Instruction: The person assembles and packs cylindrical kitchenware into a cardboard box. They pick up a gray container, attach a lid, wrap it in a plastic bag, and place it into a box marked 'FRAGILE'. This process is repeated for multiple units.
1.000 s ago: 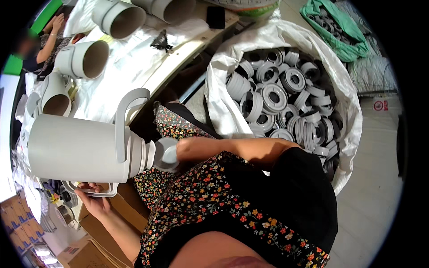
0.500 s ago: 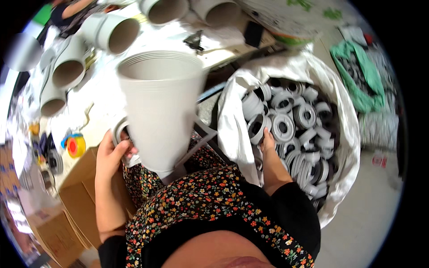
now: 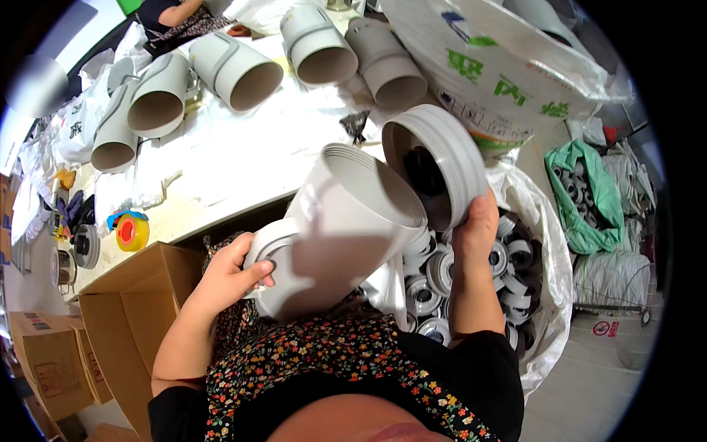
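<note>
The jug (image 3: pixel 331 236), pale grey, is held in front of the person's lap, tilted, its threaded mouth facing up and to the right; the left hand (image 3: pixel 234 271) has its fingers curled around the handle (image 3: pixel 276 247) at the jug's left side; the right hand (image 3: pixel 477 225) grips a wide grey cap (image 3: pixel 465 166) by its ribbed outer wall, thumb and palm at the lower right edge, the other fingers mostly hidden behind it; the cap stands tipped just beside the mouth, its hollow side, dark within, turned toward the jug; whether the two rims touch, I cannot tell. Under the right forearm, a white sack (image 3: pixel 557 295) holds many grey rings (image 3: pixel 423 296); beyond the jug runs a table (image 3: pixel 228 166), pale sheeting over it, with five more jugs (image 3: pixel 320 62) on their sides, open ends toward the person; a black scrap (image 3: pixel 356 125) lies nearer the edge, a yellow and red roll (image 3: pixel 132 232) at the left; below that stands an open carton (image 3: pixel 132 313); a green sack (image 3: pixel 598 206) sits far right; a co-worker's arm (image 3: pixel 180 13) shows across the table.
</note>
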A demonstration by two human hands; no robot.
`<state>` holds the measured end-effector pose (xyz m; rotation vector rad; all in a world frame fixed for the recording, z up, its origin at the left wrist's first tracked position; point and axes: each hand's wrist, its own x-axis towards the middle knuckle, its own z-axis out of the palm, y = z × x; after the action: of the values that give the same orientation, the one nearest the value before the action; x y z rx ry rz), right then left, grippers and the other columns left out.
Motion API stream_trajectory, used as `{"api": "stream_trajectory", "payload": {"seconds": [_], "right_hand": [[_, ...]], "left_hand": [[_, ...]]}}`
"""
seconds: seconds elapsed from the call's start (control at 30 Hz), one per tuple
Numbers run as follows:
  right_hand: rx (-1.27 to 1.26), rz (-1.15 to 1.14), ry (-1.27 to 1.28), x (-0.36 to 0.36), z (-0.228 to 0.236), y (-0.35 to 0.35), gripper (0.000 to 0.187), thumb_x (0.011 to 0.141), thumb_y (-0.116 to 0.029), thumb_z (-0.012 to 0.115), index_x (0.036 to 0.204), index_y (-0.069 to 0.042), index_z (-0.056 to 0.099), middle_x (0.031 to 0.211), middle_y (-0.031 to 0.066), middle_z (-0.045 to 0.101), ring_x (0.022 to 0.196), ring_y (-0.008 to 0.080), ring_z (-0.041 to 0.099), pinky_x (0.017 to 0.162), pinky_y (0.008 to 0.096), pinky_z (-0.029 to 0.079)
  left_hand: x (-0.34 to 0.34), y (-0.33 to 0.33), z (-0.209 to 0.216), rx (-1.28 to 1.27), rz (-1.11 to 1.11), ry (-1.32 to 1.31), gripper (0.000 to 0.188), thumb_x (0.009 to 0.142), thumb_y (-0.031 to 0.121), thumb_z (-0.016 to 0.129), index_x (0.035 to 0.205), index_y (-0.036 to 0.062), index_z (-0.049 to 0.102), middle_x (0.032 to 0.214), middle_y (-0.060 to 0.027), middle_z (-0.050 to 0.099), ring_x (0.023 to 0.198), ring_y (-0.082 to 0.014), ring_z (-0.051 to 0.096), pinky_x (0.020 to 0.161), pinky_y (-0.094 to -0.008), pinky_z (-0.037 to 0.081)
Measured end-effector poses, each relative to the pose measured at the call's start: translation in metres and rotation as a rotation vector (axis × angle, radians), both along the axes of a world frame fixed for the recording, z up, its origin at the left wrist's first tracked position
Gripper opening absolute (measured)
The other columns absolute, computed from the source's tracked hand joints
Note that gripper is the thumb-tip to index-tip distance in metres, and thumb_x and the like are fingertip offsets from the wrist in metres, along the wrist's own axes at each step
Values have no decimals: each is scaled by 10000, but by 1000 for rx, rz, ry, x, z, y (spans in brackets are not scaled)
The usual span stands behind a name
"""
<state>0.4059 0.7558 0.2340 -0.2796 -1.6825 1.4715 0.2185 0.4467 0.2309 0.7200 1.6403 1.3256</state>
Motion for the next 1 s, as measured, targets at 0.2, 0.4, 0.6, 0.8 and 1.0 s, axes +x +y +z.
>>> {"api": "stream_trajectory", "payload": {"seconds": [0.2,0.4,0.6,0.8,1.0], "right_hand": [[-315,267,418,-10,33,-7,556,952,-418,330,1321,-4,360,1305,135,453,1207,261,430,1020,412,337],[-958,696,351,-38,14,-69,523,944,-423,332,1301,-47,404,1246,152,486,1128,279,485,988,424,374],[-977,1144,399,-39,-1,-104,454,944,-345,366,1326,-100,387,1164,150,510,1053,267,510,907,440,426],[-1014,1513,435,-42,-9,-112,424,944,-266,400,1351,-153,371,1082,148,534,978,254,536,825,457,477],[-857,1510,455,-25,15,-85,435,948,-211,420,1377,-205,348,992,149,556,892,242,558,748,475,522]], "left_hand": [[-21,-17,-43,-92,171,69,263,866,212,588,1037,36,493,872,-18,540,725,-75,528,655,-222,443],[-15,-18,-42,-21,139,465,326,806,219,626,1037,4,547,927,-86,570,875,-184,527,804,-301,421],[-10,-26,-40,-6,119,459,385,811,210,607,1131,9,533,1004,-113,569,960,-208,534,847,-315,416],[-6,-37,-43,-14,173,501,242,805,185,619,979,32,549,913,-34,539,836,-146,521,757,-283,433],[-10,-21,-32,64,105,433,323,776,181,664,1048,22,593,920,-139,642,865,-249,616,774,-335,472]]}}
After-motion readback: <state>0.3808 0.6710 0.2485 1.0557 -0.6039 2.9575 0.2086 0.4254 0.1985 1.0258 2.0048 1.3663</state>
